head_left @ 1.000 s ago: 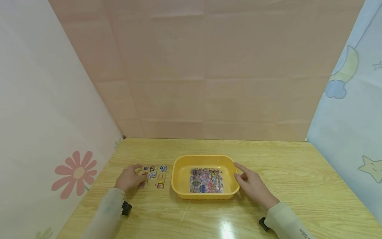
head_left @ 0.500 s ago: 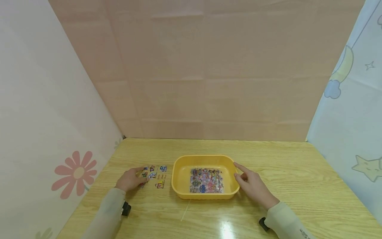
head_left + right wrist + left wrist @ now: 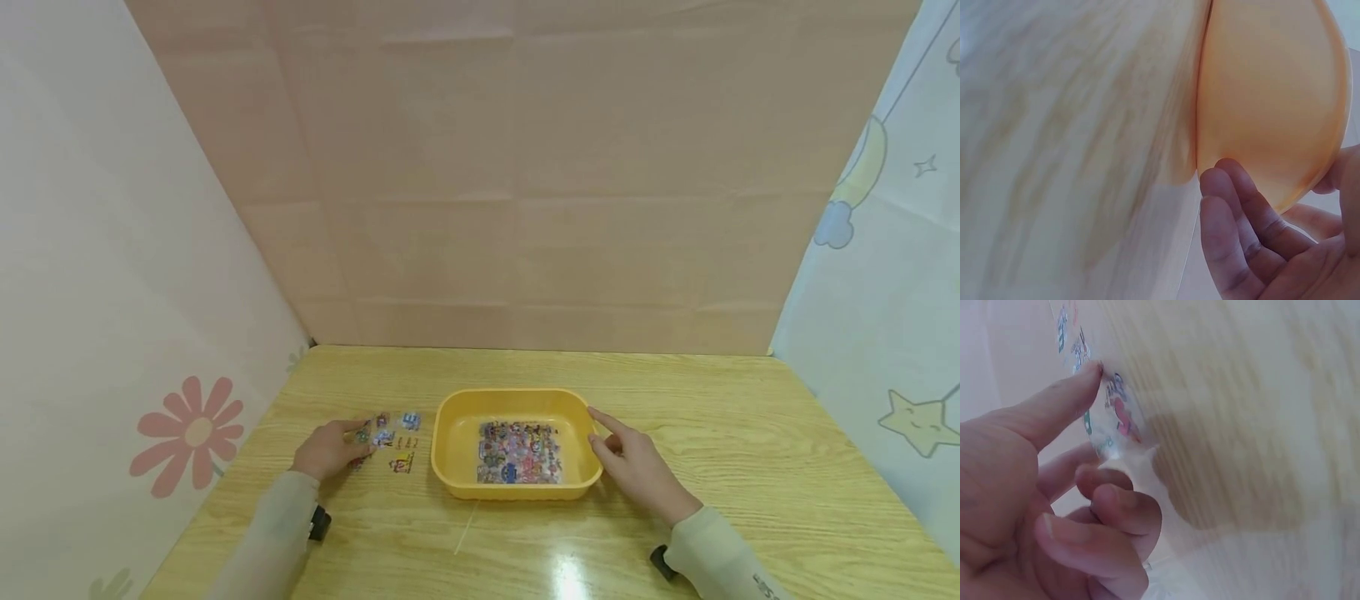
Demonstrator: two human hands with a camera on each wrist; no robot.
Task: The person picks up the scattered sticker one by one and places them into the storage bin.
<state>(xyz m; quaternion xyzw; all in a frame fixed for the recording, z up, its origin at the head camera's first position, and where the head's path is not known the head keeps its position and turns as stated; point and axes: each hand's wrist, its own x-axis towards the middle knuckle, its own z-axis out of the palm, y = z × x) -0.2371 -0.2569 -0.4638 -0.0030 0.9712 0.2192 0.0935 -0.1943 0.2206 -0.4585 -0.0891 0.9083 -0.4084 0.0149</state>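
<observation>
A clear sheet printed with small coloured cartoon figures, like a sticker sheet (image 3: 403, 442), lies on the table left of the yellow tray. At its left edge, my left hand (image 3: 326, 451) pinches it, with the thumb (image 3: 1066, 403) on top in the left wrist view and a finger behind; the sheet's edge bows up there. My right hand (image 3: 637, 468) rests at the right end of the yellow plastic tray (image 3: 517, 493), its fairly straight fingers (image 3: 1254, 212) touching the outer wall and its thumb at the rim. Inside the tray lie clear printed sheets (image 3: 519, 454), overlapping in a flat pile.
The wood-grain table (image 3: 720, 433) stretches to a beige cloth backdrop (image 3: 510, 208). Patterned cloth walls stand left and right, the left one with a pink flower (image 3: 197, 435). A thin pale strip (image 3: 467, 527) shows on the table in front of the tray.
My left thumb and fingers have closed on the sheet's left edge, and the sheet has tilted slightly, its prints catching light. My right hand and the tray have stayed in place.
</observation>
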